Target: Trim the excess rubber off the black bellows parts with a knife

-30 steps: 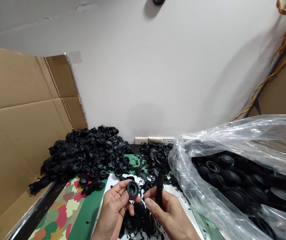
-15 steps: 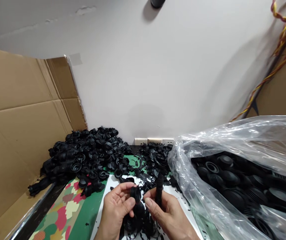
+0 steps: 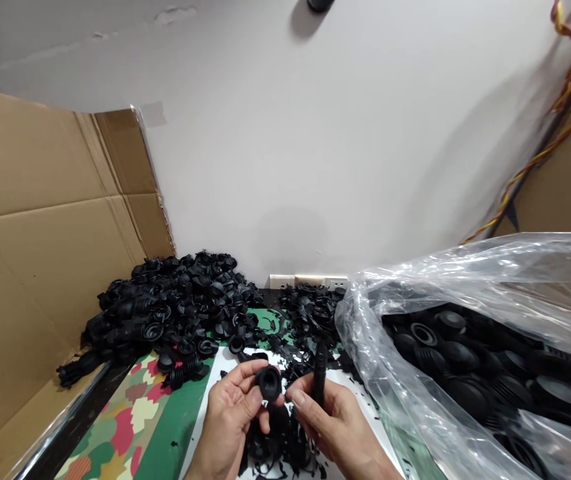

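Note:
Between the thumb and fingers of my left hand (image 3: 232, 417) is a black ribbed rubber bellows (image 3: 269, 383), its round open end facing me. My right hand (image 3: 332, 420) is closed around a dark, slim tool handle (image 3: 320, 370) that points up; its working end is too small to make out near the thumb tip. The two hands are close together, the right thumb just beside the bellows. Below them, black rubber scraps (image 3: 278, 440) lie on a white sheet (image 3: 202, 427).
A heap of black rubber parts (image 3: 180, 300) rises at the back left beside a cardboard sheet (image 3: 50, 153). More trimmings (image 3: 312, 310) lie by the wall sockets (image 3: 281, 282). On the right, a clear plastic bag (image 3: 365, 320) holds many smooth-looking bellows (image 3: 465, 360).
My left hand has turned the bellows so that its open end, rather than its ribbed side, faces me. My right hand has barely moved.

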### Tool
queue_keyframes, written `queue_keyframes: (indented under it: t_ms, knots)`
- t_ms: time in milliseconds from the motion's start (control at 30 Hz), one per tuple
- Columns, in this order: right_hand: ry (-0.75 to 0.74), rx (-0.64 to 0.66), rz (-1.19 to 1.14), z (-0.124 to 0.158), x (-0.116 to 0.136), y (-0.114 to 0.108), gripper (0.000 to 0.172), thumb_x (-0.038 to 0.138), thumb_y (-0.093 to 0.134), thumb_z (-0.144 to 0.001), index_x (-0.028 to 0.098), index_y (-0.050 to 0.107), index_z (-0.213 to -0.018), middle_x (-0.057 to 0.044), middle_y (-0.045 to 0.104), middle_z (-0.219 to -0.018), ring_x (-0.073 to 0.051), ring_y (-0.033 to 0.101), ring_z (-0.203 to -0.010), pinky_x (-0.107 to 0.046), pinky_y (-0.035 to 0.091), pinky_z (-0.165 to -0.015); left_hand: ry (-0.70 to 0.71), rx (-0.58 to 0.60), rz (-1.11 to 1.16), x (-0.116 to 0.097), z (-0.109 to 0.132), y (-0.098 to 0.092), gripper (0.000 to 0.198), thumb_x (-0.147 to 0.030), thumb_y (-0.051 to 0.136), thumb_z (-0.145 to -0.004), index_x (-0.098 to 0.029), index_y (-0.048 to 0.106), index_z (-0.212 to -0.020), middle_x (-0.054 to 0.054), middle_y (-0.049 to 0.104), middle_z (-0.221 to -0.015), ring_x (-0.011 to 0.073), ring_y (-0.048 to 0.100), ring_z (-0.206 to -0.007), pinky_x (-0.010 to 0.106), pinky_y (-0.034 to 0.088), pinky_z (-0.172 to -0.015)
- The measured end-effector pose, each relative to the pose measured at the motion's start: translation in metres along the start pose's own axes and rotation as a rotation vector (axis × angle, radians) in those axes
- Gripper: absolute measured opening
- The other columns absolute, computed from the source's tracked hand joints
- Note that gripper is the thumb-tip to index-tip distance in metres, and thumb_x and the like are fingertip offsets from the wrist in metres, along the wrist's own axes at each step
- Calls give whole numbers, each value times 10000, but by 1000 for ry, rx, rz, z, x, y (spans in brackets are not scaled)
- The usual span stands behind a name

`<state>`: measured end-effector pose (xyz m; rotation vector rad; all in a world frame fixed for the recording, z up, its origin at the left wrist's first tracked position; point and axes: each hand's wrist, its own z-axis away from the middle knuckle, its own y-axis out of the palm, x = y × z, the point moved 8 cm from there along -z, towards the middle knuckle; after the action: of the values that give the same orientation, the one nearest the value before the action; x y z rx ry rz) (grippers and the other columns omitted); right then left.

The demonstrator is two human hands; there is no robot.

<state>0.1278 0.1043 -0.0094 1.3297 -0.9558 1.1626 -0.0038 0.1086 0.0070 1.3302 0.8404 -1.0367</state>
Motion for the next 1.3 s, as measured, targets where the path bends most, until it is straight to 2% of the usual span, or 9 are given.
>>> queue_keyframes:
  t_ms: [133, 267, 333, 433, 600, 767, 967, 1100, 1300]
  knots:
    - [-30, -79, -98, 3, 12, -11, 408, 541, 673, -708, 137, 613, -715, 52, 471, -496, -59, 349, -399, -197, 249, -398, -31, -36, 69, 0, -1, -1, 262, -269, 761, -687, -134, 717, -906, 97, 690, -827, 161, 610, -645, 196, 420, -450]
    - [-180, -102, -243, 7, 34, -20, 436, 565, 679, -692, 144, 698, -805, -27, 585, -746, -76, 466, -454, -234, 348, -450, -41, -84, 87, 5, -3, -9, 290, -278, 795, -648, -128, 734, -889, 57, 663, -684, 108, 548, -547, 171, 383, -426]
    - [-247, -114, -271, 10, 41, -22, 443, 582, 685, -673, 171, 719, -834, -29, 585, -770, -107, 513, -499, -259, 399, -476, -57, -101, 79, 9, -4, -12, 321, -293, 818, -611, -126, 742, -874, 40, 645, -634, 88, 517, -503, 160, 348, -403]
    - [-239, -127, -258, 12, 38, -19, 410, 540, 722, -659, 185, 722, -863, -17, 593, -682, -154, 577, -544, -296, 468, -533, -71, -107, 57, 11, -4, -13, 349, -307, 841, -570, -123, 753, -852, 39, 643, -613, 77, 496, -476, 154, 313, -391]
    - [-261, -111, -183, 12, 33, -11, 302, 449, 764, -647, 202, 729, -819, -69, 645, -890, -198, 636, -686, -337, 537, -633, -76, -100, 24, 10, -3, -10, 364, -304, 841, -565, -110, 759, -862, 39, 629, -533, 74, 449, -448, 166, 301, -404]
    - [-358, -94, 32, 11, 39, -12, 223, 394, 730, -702, 210, 734, -830, -76, 676, -843, -234, 637, -789, -362, 531, -734, -79, -124, 9, 11, -4, -12, 367, -317, 843, -553, -116, 764, -851, 38, 633, -541, 77, 448, -453, 171, 314, -410]
    - [-314, -177, 92, 12, 35, -19, 233, 406, 711, -714, 199, 729, -820, -73, 694, -796, -214, 634, -689, -321, 534, -632, -82, -137, -3, 8, -2, -11, 381, -321, 855, -529, -123, 770, -844, 33, 628, -515, 74, 454, -451, 167, 326, -415]
    - [-412, -241, 147, 18, 44, -16, 184, 392, 687, -740, 212, 723, -761, -52, 685, -731, -196, 623, -651, -301, 530, -616, -79, -128, -6, 8, -2, -8, 377, -320, 855, -529, -125, 771, -841, 33, 633, -528, 70, 461, -446, 168, 340, -411]
    - [-504, -259, 180, 22, 48, -11, 126, 343, 672, -768, 223, 709, -761, -45, 680, -702, -193, 614, -643, -300, 522, -620, -70, -138, 0, 9, -2, -9, 374, -299, 865, -509, -127, 772, -828, 39, 646, -575, 95, 515, -483, 171, 361, -393]
